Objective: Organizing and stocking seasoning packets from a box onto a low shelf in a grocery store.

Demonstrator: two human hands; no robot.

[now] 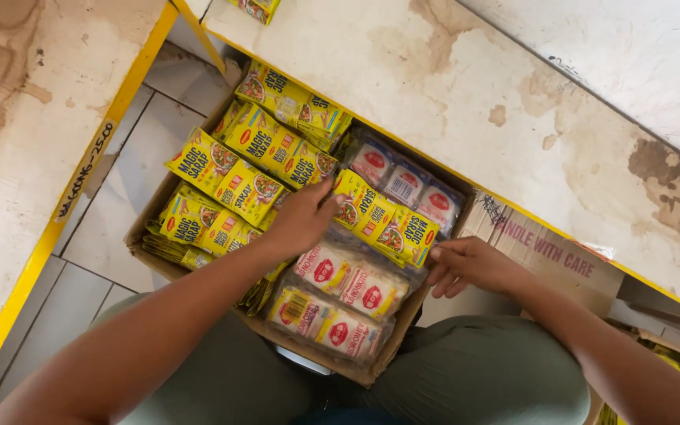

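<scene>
An open cardboard box [145, 219] sits on the floor between my knees. It is packed with strips of yellow sachets [230, 181] and clear bundles of red-and-white packets [340, 283]. My left hand [302, 220] reaches into the box and rests on the near end of one yellow sachet strip [383, 220], thumb against it. My right hand [466, 264] grips the far end of that same strip at the box's right edge, fingers curled.
A stained white shelf with yellow edging [497, 102] overhangs the box at the top right. Another such shelf [33, 126] stands at the left. A second cardboard carton [552, 260] lies right of the box. Grey floor tiles [120, 197] show on the left.
</scene>
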